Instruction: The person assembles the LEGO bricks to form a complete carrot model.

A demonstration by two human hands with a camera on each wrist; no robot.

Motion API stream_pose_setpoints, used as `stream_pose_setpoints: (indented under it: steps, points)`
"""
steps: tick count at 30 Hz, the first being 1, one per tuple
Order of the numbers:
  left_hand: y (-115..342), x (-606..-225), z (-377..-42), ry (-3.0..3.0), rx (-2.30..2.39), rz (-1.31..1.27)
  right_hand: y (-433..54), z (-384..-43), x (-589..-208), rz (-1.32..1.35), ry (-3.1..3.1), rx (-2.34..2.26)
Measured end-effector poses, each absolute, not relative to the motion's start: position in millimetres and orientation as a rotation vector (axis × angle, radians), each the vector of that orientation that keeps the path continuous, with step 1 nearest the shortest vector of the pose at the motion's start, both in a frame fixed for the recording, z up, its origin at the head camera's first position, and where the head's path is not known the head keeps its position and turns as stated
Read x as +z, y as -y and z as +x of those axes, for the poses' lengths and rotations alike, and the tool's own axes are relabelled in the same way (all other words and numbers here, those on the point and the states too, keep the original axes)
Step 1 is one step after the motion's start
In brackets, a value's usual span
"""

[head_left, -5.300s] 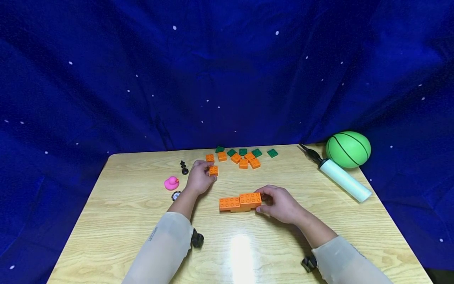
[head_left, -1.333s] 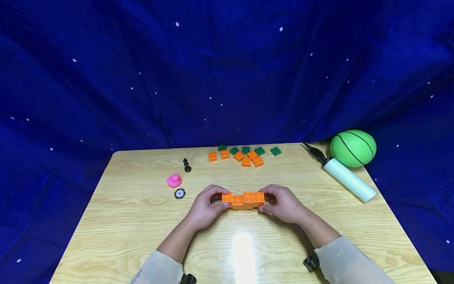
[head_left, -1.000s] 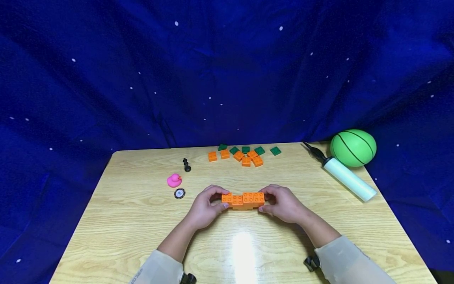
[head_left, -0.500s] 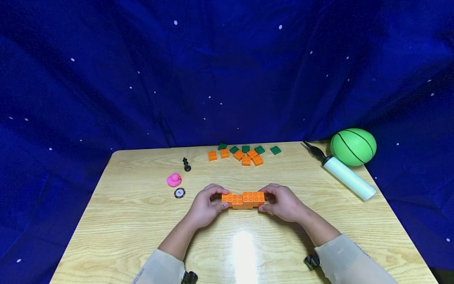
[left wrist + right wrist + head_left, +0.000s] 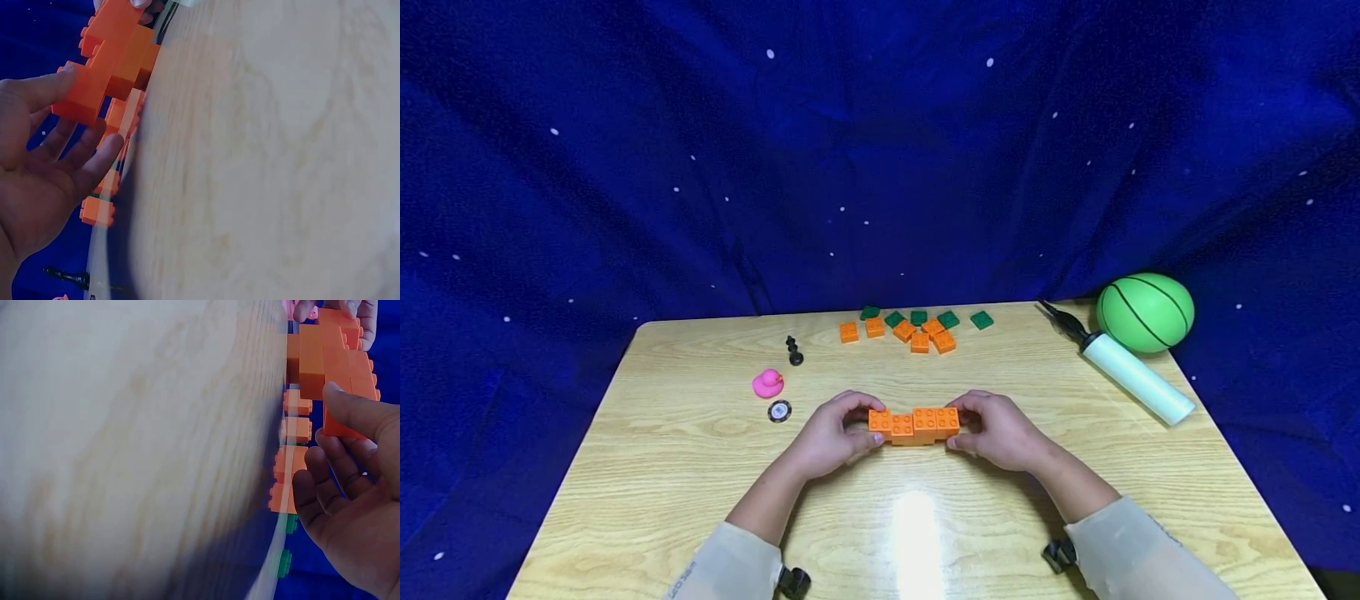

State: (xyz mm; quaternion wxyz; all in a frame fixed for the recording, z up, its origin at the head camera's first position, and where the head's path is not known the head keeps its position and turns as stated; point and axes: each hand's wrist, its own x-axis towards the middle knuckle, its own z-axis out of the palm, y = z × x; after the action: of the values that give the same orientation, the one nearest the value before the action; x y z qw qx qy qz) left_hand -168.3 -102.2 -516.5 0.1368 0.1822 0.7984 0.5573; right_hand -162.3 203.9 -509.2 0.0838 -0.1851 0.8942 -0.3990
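Observation:
A joined row of orange building bricks (image 5: 924, 427) stands near the middle of the table, stepped and narrower at its base. My left hand (image 5: 833, 437) pinches the left end brick (image 5: 880, 421) between thumb and fingers. In the left wrist view that end brick (image 5: 82, 94) sits at one end of the stack, its studs facing away from the table. At the opposite end, my right hand (image 5: 998, 433) grips the stack with thumb and index finger; in the right wrist view its thumb lies against the orange stack (image 5: 347, 372) and the other fingers curl loosely below.
Several loose orange bricks (image 5: 920, 342) and green bricks (image 5: 981, 320) lie along the back edge. To the left are a black chess piece (image 5: 794, 351), a pink toy duck (image 5: 767, 383) and a poker chip (image 5: 779, 411). A hand pump (image 5: 1138, 380) and green ball (image 5: 1146, 312) occupy the back right.
Earlier my left hand held a single orange brick at the back left; it has since come to the stack's left end with that brick. My right hand has stayed at the right end.

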Motion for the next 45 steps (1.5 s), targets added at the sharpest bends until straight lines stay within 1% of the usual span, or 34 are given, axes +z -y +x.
stream_pose_setpoints:
  steps: [6,23,31,45]
  points:
    - [102.0,-512.7,-173.1,-2.275,1.628,0.552,-203.8,-162.5,-509.5,-0.571,-2.675,-1.185]
    - [92.9,-504.2,-200.2,-2.404,1.638,0.512,-206.1,-162.7,-507.9,-0.581,-2.687,-1.174]
    - [90.2,-504.0,-224.4,-2.514,1.702,0.39,-206.7,-163.0,-507.6,-0.578,-2.685,-1.172]
    - [86.2,-514.8,-251.6,-2.729,1.63,0.185,-205.4,-162.3,-508.2,-0.575,-2.682,-1.161]
